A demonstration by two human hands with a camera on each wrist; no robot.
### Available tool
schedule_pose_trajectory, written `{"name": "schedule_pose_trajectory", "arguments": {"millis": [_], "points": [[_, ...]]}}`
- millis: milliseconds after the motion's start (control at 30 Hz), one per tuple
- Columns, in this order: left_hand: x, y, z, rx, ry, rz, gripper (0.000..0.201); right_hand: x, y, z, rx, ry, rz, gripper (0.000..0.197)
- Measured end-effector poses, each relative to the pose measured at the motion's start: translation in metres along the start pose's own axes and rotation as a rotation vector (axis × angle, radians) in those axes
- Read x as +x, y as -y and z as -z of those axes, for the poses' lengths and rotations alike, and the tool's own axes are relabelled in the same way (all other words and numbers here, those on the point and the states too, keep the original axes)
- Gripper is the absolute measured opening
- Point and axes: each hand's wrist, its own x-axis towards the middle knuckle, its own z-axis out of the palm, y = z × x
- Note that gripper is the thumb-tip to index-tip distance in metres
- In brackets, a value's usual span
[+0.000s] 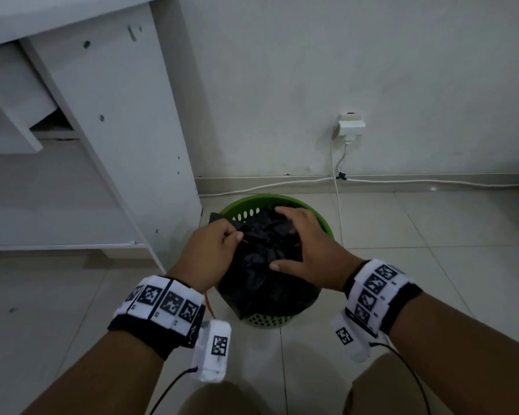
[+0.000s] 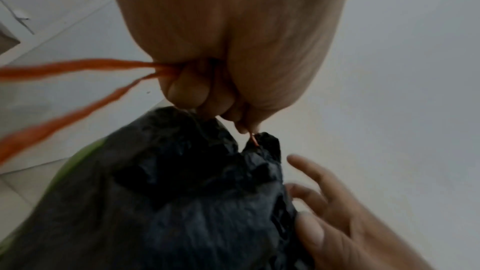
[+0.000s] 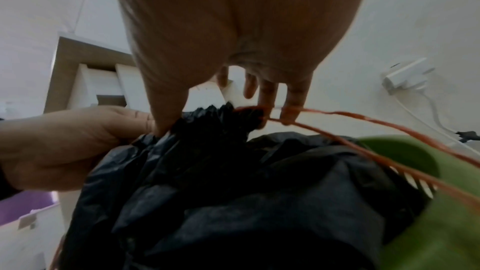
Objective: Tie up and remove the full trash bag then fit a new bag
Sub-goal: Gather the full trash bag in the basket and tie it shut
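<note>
A white laminated cabinet stands against the pale wall, to the left of and behind a round green perforated plastic bin. The bin sits on the pale tiled floor close to the wall, and it serves as the landmark here. Behind and to the right of the bin, a white plug adapter sits on the wall, its white cable dropping to the floor behind the bin.

Inside the bin, bulging above its rim, sits the full black crinkled plastic trash bag, its top gathered into folds over the bin's middle. Thin orange drawstrings come out of the bag's top; in the left wrist view two strands run away from the fist, and in the right wrist view two strands stretch over the bin's rim.

The left hand, at the bin's left edge, is curled into a fist, pinching the orange drawstring at the bag's gathered mouth. The right hand lies over the top of the bag, fingers spread and reaching down; the drawstring crosses its fingertips, though whether they grip it cannot be told.
</note>
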Motion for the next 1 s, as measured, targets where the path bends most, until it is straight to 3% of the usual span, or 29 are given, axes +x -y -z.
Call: {"name": "schedule_pose_trajectory", "arguments": {"millis": [67, 133, 300, 500, 567, 633, 700, 767, 867, 1000], "points": [[0.000, 0.000, -0.001, 0.000, -0.028, 0.063, 0.026, -0.008, -0.004, 0.003, 0.064, 0.018, -0.123, 0.102], [0.000, -0.002, -0.005, -0.009, -0.048, 0.114, 0.029, -0.012, -0.008, 0.007, 0.059, 0.014, -0.206, 0.097], [-0.001, -0.007, -0.012, 0.022, -0.054, 0.170, 0.031, -0.009, -0.009, 0.025, -0.042, -0.004, -0.230, 0.026], [0.000, -0.015, -0.005, 0.206, 0.074, 0.132, 0.039, 0.001, 0.017, 0.043, -0.101, 0.080, -0.217, 0.044], [0.003, -0.025, 0.001, 0.087, 0.102, 0.208, 0.047, 0.003, 0.033, 0.036, -0.195, -0.027, -0.146, 0.041], [0.009, -0.035, 0.003, -0.271, 0.081, 0.396, 0.044, 0.000, 0.050, 0.019, -0.325, -0.083, -0.060, 0.035], [0.010, -0.050, 0.007, -0.678, 0.023, 0.536, 0.035, -0.003, 0.062, 0.000, -0.393, -0.039, 0.011, 0.030], [0.010, -0.059, 0.008, -0.780, 0.011, 0.480, 0.028, -0.002, 0.064, -0.015, -0.281, 0.033, 0.054, 0.022], [0.007, -0.057, 0.004, -0.682, 0.063, 0.296, 0.030, 0.004, 0.064, -0.020, -0.125, 0.134, 0.110, 0.018], [-0.002, -0.039, 0.003, -0.568, 0.097, 0.109, 0.043, 0.008, 0.065, 0.007, -0.126, 0.072, 0.170, 0.014]]}}
